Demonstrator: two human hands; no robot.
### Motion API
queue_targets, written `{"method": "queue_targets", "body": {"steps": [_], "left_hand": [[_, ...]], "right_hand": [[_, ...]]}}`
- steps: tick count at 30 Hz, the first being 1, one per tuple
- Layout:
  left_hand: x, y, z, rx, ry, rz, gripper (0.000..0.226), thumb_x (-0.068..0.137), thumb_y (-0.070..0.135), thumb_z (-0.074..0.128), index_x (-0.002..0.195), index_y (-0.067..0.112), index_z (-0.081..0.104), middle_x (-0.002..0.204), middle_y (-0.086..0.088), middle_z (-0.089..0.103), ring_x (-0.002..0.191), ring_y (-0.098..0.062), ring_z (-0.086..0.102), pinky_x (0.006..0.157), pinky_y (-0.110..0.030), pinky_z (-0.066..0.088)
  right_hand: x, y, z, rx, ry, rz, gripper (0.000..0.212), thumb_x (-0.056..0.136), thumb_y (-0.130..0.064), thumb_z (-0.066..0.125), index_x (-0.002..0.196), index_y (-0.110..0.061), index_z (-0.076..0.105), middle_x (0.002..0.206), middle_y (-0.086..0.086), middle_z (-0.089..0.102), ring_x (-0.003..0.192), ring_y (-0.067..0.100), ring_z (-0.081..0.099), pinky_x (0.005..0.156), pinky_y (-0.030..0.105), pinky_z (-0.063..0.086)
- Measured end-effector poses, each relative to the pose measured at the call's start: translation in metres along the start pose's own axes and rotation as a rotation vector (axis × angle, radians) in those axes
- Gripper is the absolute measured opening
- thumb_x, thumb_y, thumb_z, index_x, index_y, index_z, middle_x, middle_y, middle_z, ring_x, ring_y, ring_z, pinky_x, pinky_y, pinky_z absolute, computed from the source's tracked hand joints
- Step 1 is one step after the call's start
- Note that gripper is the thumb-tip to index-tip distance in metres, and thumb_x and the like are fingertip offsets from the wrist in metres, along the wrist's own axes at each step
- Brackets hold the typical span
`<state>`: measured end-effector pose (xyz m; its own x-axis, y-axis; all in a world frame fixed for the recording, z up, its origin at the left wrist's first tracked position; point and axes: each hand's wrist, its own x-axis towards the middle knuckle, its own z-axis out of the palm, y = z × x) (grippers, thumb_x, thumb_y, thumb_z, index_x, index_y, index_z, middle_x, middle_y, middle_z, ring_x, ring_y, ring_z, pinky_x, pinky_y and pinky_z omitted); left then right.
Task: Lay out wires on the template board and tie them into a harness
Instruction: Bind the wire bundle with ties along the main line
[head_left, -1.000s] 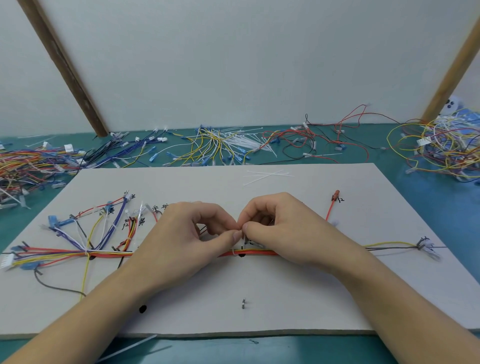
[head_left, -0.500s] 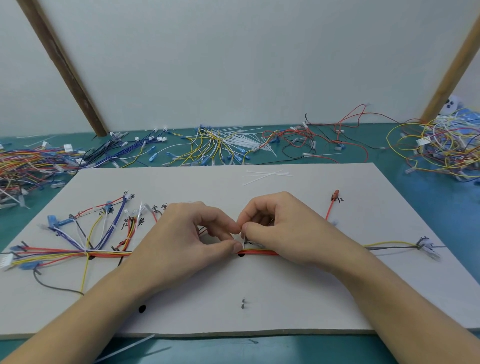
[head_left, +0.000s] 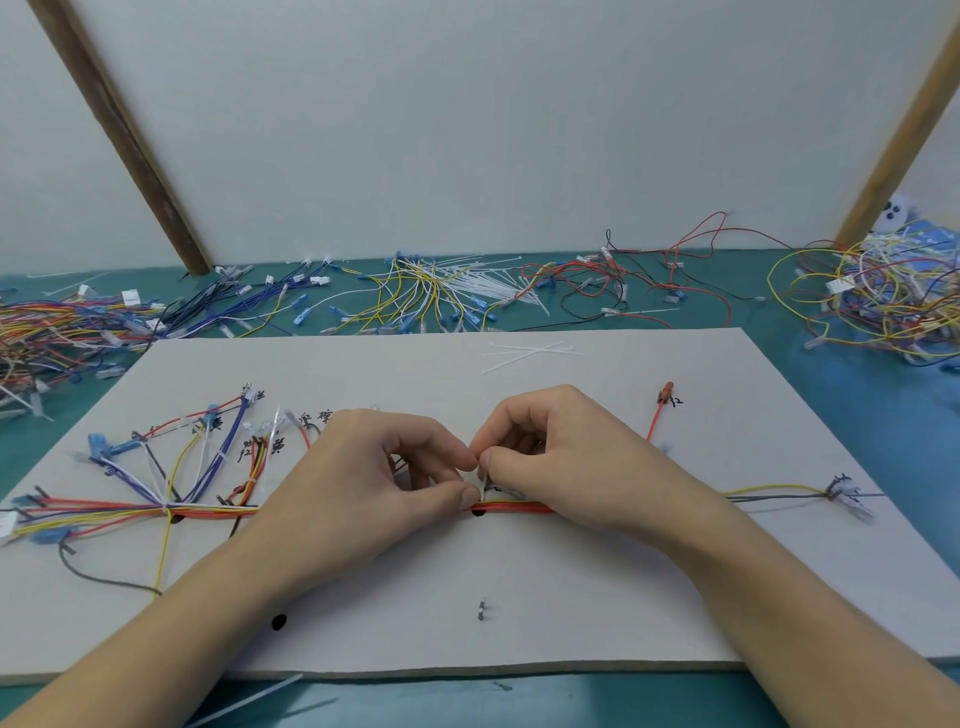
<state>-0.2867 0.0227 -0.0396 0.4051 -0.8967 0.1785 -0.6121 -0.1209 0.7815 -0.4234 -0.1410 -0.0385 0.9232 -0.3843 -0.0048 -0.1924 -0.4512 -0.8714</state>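
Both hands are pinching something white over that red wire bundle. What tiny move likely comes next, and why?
Probably pulling the white cable tie snug. The left hand and right hand pinch it right above the wire bundle, which runs loose along the template board here.

Bare board (head_left: 571, 582) is left open toward 6 o'clock, broken only by a short pin (head_left: 482, 609) and a black dot (head_left: 279, 621). The 9 o'clock side is crowded by fanned wires (head_left: 171, 467). At 12 o'clock loose cable ties (head_left: 530, 353) are lain across the board; beyond, wire heaps (head_left: 467, 291) are spread along the wall.
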Motion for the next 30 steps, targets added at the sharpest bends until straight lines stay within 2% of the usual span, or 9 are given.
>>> {"method": "queue_targets", "body": {"steps": [6,13,21,24,30], "left_hand": [[0.0008,0.0000,-0.0007,-0.017,-0.010,-0.008,0.023,0.080,0.022,0.088,0.092,0.037,0.076,0.074,0.011,0.077,0.055,-0.001,0.055,0.055,-0.008,0.039],[0.0003,0.0004,-0.0016,-0.007,0.002,-0.005,0.022,0.080,0.021,0.087,0.091,0.036,0.076,0.073,0.011,0.076,0.055,-0.001,0.055,0.055,-0.007,0.039],[0.0000,0.0003,-0.0017,-0.023,0.004,0.002,0.012,0.082,0.025,0.086,0.088,0.032,0.079,0.073,0.011,0.076,0.055,-0.001,0.052,0.055,-0.009,0.039],[0.0006,0.0010,-0.0017,-0.016,0.003,0.005,0.015,0.082,0.024,0.086,0.090,0.035,0.078,0.073,0.011,0.076,0.056,-0.001,0.053,0.055,-0.009,0.039],[0.0003,0.0022,-0.0016,-0.016,0.016,-0.009,0.023,0.080,0.022,0.088,0.091,0.038,0.076,0.073,0.012,0.076,0.055,-0.001,0.054,0.055,-0.009,0.039]], "right_hand": [[0.0004,0.0000,-0.0009,0.012,-0.015,0.004,0.017,0.088,-0.012,0.065,0.087,-0.024,0.076,0.069,-0.008,0.071,0.063,0.004,0.061,0.059,0.025,0.049],[-0.0002,-0.0001,-0.0019,0.002,-0.021,0.001,0.016,0.089,-0.012,0.066,0.088,-0.024,0.076,0.071,-0.009,0.072,0.064,0.003,0.062,0.062,0.024,0.051],[-0.0007,0.0008,-0.0036,-0.011,-0.045,-0.004,0.014,0.093,-0.014,0.066,0.093,-0.022,0.078,0.071,-0.010,0.072,0.064,0.002,0.061,0.061,0.022,0.049],[-0.0007,0.0013,-0.0042,-0.011,-0.050,-0.015,0.014,0.093,-0.014,0.067,0.094,-0.021,0.079,0.069,-0.012,0.071,0.063,0.001,0.060,0.059,0.019,0.046],[-0.0005,0.0015,-0.0038,0.056,-0.042,0.008,0.015,0.095,-0.016,0.066,0.094,-0.022,0.080,0.068,-0.007,0.067,0.060,0.005,0.053,0.058,0.024,0.042]]}}
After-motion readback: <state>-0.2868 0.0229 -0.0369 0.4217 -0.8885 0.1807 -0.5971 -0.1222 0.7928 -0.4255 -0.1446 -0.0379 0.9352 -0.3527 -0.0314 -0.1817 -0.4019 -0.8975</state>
